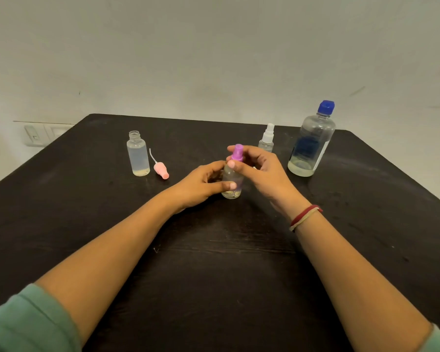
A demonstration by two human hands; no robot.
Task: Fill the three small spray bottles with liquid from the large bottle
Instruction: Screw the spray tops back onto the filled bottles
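A small spray bottle (231, 182) with a purple top (237, 151) stood upright at the middle of a dark table (214, 262). The left hand (201, 185) wrapped its body, thumb across the front. The right hand (259, 168) pinched the purple top between thumb and fingers. To the left stood an open bottle (138, 154), nearly full, with its pink sprayer (160, 169) lying just beside it. Behind the right hand stood a white-topped bottle (266, 139), its level hard to judge. Far right stood the large bottle (311, 144), blue cap (326, 107) on, holding little liquid.
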